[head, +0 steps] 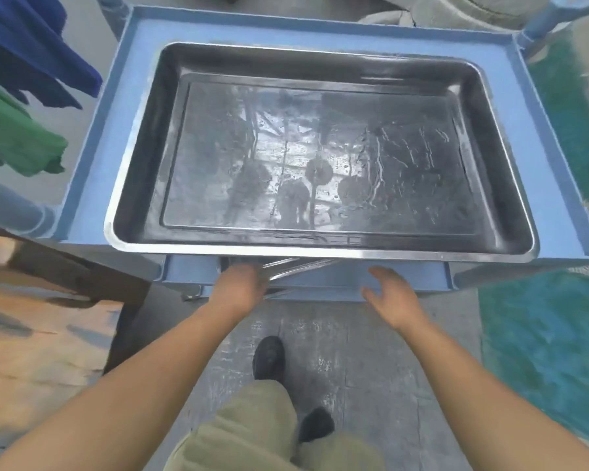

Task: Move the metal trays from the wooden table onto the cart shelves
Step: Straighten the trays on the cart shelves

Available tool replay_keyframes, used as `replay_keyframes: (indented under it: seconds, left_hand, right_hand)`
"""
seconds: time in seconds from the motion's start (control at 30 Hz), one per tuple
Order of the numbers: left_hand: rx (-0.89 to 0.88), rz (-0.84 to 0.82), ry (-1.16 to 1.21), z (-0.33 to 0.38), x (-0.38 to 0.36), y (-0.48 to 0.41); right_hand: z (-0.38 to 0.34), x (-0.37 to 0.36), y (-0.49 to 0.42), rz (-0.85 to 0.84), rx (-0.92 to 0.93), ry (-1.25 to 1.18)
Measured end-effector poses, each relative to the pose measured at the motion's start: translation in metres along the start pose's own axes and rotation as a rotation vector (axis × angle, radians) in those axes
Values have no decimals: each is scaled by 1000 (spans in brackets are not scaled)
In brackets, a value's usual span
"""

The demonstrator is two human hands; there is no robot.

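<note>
A large shiny metal tray (320, 158) lies flat on the top shelf of the blue cart (123, 107), its near rim overhanging the shelf's front edge. Below it, on a lower shelf (405, 277), the rim of another metal tray (296, 266) shows, tilted. My left hand (240, 283) is curled on the near edge of that lower tray. My right hand (391, 297) hovers open beside the lower shelf, fingers spread, touching nothing. Most of the lower tray is hidden under the top shelf.
The wooden table (41, 328) stands at the left, its dark corner close to the cart's front left leg. Blue and green cloths (17, 96) hang at the far left. A green mat (551, 334) covers the floor on the right. My feet stand on grey floor.
</note>
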State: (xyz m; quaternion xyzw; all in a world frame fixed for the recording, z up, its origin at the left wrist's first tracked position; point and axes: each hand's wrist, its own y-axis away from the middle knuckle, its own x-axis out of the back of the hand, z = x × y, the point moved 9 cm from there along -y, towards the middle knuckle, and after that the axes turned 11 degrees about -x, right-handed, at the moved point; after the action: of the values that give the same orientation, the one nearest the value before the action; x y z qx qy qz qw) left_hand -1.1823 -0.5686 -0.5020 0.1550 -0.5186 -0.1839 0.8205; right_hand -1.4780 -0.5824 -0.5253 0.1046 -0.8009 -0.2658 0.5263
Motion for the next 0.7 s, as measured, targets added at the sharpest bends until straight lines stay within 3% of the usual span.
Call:
replay_keyframes:
  seconds: [0.2, 0.33, 0.5, 0.63, 0.7]
  left_hand:
    - [46, -28, -115, -33, -31, -65]
    - [-5, 162, -396, -40, -45, -108]
    - [-24, 213, -274, -56, -83, -168]
    - [-25, 318, -309, -54, -97, -193]
    - [36, 284, -323, -58, -111, -201]
  right_hand:
    - [-1, -26, -80, 44, -47, 71]
    - [2, -45, -140, 56, -13, 71]
    - [-2, -34, -202, 310, 143, 80]
    - [11, -38, -246, 330, 180, 110]
    - [16, -42, -261, 345, 178, 181]
